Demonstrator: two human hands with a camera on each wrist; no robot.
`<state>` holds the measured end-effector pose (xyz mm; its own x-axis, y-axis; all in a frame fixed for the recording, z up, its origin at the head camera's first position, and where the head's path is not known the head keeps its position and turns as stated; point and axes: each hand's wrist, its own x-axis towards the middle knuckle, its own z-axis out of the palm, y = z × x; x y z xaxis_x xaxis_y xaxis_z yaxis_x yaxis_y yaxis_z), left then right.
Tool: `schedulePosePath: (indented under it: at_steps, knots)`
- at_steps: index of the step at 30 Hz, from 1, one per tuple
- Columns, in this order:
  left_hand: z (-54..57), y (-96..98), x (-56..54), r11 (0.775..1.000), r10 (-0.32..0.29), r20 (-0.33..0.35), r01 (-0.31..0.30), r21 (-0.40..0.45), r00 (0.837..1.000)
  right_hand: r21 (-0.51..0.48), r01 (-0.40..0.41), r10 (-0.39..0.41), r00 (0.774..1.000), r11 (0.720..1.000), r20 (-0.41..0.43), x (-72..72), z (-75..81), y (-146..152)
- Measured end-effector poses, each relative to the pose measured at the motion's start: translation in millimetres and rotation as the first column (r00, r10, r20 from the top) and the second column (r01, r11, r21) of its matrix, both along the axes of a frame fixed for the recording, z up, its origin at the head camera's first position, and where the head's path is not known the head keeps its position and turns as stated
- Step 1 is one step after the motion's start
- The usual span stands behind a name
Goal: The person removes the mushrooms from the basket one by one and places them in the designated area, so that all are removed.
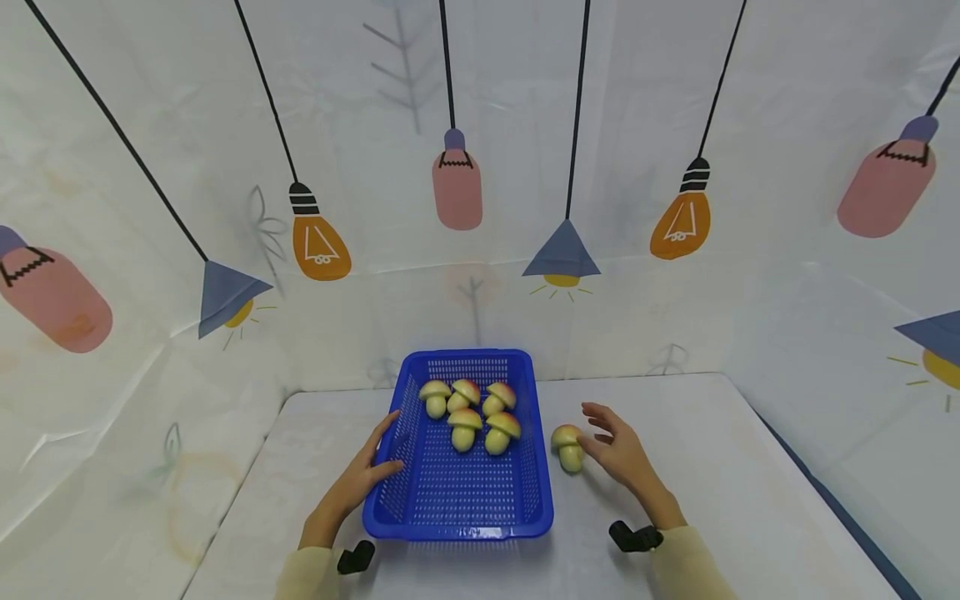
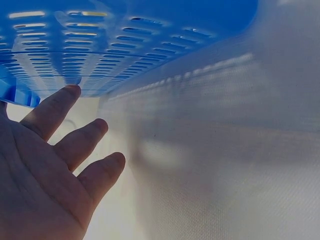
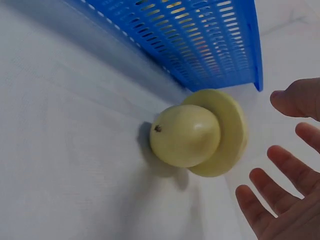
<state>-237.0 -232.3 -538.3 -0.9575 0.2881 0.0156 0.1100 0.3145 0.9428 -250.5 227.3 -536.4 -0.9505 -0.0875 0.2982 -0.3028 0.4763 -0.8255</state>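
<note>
Several toy mushrooms (image 1: 465, 429) with pale stems and yellow-green, reddish-tinged caps lie in the far half of a blue plastic basket (image 1: 457, 532). At its left side, my left hand (image 1: 358, 482) holds the rim, thumb over the edge. In the left wrist view, the other fingers (image 2: 80, 145) extend spread along the slotted outer wall. One more toy mushroom (image 1: 567, 446) lies on the table to the basket's right. Beside its cap hovers my right hand (image 1: 621, 450), fingers spread and holding nothing; the right wrist view shows a gap between fingertips and mushroom (image 3: 185, 135).
The basket stands on a white-covered table (image 1: 720, 483). Behind and around it hang white sheets (image 1: 510, 317) printed with lamps and bulbs. Black wrist devices (image 1: 635, 537) sit near both sleeve cuffs.
</note>
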Motion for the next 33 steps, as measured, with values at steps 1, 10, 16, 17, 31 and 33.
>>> schedulePosePath:
  at_steps: [1,10,16,17,31,33]
  knots:
    - [0.5,0.1,0.3,1.0,0.0,-0.001,0.0,-0.001,1.0,0.008,0.003,-0.003,1.0,1.0,-0.003,0.1,1.2,-0.4]
    - [1.0,0.6,1.3,1.0,0.001,-0.004,-0.001,-0.005,1.0,0.028,0.004,-0.003,0.999,1.0,-0.032,-1.8,12.6,-5.0]
    - [-0.4,0.5,-0.1,1.0,-0.014,-0.002,0.014,0.003,1.0,0.031,-0.003,0.005,0.999,1.0,-0.053,-3.8,22.0,-8.9]
    - [-0.6,0.3,-0.2,1.0,-0.016,-0.004,0.016,0.004,1.0,0.028,-0.005,0.007,0.998,1.0,-0.055,-4.1,23.5,-10.1]
    - [0.2,-1.2,0.2,1.0,-0.017,-0.013,0.017,-0.002,1.0,-0.036,-0.043,0.04,0.997,0.998,-0.066,-5.1,41.2,-32.3]
    - [0.9,-1.3,0.4,1.0,-0.021,-0.018,0.021,-0.01,1.0,-0.04,-0.046,0.044,0.997,0.998,-0.065,-5.2,43.9,-35.3]
